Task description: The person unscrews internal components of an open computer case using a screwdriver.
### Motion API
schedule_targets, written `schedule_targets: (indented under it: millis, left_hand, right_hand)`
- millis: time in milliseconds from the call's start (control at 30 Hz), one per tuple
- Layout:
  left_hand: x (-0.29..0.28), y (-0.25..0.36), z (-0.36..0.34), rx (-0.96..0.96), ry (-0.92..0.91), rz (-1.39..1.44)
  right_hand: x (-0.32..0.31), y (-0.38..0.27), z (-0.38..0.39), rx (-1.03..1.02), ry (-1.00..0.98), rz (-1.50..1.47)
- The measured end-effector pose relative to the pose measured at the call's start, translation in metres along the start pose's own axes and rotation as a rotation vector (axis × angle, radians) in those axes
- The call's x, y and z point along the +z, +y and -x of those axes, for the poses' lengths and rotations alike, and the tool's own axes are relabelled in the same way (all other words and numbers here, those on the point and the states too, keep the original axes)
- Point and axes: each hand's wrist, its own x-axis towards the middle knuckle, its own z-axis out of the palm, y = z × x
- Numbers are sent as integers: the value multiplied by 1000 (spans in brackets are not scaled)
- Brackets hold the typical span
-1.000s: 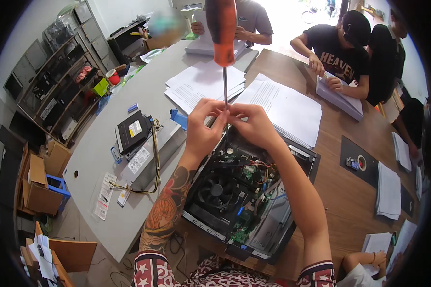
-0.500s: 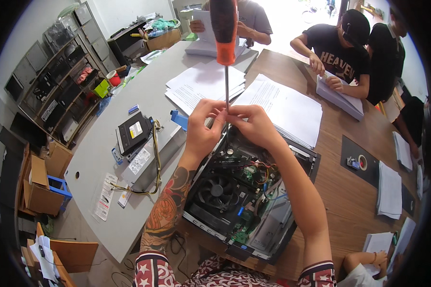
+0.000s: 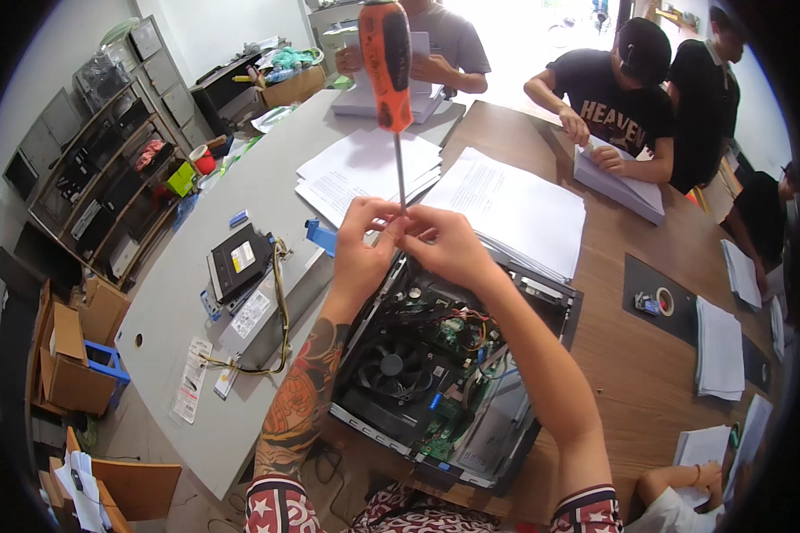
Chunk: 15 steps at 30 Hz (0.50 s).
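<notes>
Between left hand [image 3: 364, 249] and right hand [image 3: 451, 247], a slim metal-shafted screwdriver [image 3: 395, 99].

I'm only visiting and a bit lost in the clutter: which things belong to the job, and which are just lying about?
In the job:
Screwdriver, held between left hand and right hand
Open computer case
Probably silver metal box, black drive

Lying about, apparently:
Tape roll
Red bucket
Cardboard boxes

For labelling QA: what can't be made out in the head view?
Screwdriver: tip hidden by left hand and right hand, head view.
Desktop computer case: interior partly covered by right forearm, head view.
Power supply: label print too small, head view.
Person in white: cut off by lower edge, head view.
</notes>
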Motion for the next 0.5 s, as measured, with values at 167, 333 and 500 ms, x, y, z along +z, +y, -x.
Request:
schedule_targets:
  millis: [167, 333, 500]
  left_hand:
    - [0, 1, 0, 15, 34, -78]
    - [3, 10, 1, 13, 27, -52]
    - [0, 0, 0, -12, 171, -14]
  right_hand:
    - [1, 1, -1, 2, 80, 97]
    - [-3, -8, 1, 35, 15, 131]
    - [2, -1, 0, -14, 2, -50]
